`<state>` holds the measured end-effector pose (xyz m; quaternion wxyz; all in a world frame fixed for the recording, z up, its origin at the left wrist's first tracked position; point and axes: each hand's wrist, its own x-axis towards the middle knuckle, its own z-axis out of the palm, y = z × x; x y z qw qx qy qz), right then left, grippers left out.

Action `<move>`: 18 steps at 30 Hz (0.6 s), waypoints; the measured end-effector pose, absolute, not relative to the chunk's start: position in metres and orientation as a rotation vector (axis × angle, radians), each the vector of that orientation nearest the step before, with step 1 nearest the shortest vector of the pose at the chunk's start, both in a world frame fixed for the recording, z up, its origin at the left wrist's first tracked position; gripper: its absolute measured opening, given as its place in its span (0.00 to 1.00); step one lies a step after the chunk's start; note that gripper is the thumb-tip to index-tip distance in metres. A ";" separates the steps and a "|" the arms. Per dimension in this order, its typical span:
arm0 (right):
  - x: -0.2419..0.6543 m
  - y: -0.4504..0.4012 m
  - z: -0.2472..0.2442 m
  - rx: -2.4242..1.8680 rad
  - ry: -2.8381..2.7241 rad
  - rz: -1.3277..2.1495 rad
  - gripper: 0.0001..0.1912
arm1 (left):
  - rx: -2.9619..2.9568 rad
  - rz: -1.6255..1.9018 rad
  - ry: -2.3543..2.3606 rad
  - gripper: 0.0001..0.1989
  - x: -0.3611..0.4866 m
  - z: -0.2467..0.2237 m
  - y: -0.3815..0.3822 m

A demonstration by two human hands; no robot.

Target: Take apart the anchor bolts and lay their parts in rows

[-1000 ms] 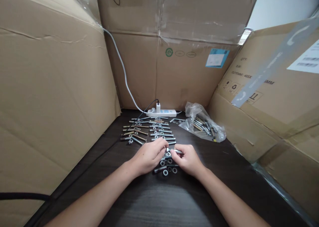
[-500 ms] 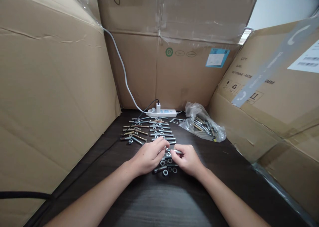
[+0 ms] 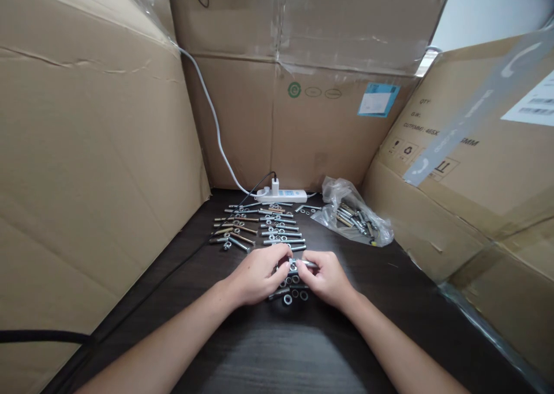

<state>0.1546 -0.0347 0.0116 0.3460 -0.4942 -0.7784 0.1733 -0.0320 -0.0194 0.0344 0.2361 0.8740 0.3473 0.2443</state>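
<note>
My right hand (image 3: pixel 324 276) is closed on a silver bolt (image 3: pixel 308 263), which points left toward my other hand. The fingers of my left hand (image 3: pixel 262 273) are pinched at the bolt's left end, on a small metal part too small to name. Below and between the hands lie loose washers (image 3: pixel 288 299) and dark metal sleeves (image 3: pixel 279 293), partly covered by my fingers. Beyond my hands, rows of bolts (image 3: pixel 283 234) with rings and nuts lie on the dark table (image 3: pixel 268 348).
A clear plastic bag (image 3: pixel 335 195) of bolts lies at the back right. Behind the rows sits a white power strip (image 3: pixel 288 196) with a plug. A black cable (image 3: pixel 168 273) crosses the left side. Cardboard boxes (image 3: pixel 242 117) stand at the back and both sides.
My left fingers have come down and closed in at the bolt's left end. My right hand has hardly moved and still grips the bolt.
</note>
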 end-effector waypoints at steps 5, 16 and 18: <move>0.154 -0.035 0.012 -1.277 -2.017 0.446 0.19 | 2.362 0.676 0.993 0.07 -0.029 0.033 -0.020; 0.150 -0.037 0.013 -1.235 -2.037 0.454 0.20 | 2.117 0.808 1.092 0.13 -0.020 0.015 -0.019; 0.149 -0.038 0.013 -1.213 -2.039 0.454 0.20 | 2.068 0.805 1.095 0.15 -0.019 0.014 -0.019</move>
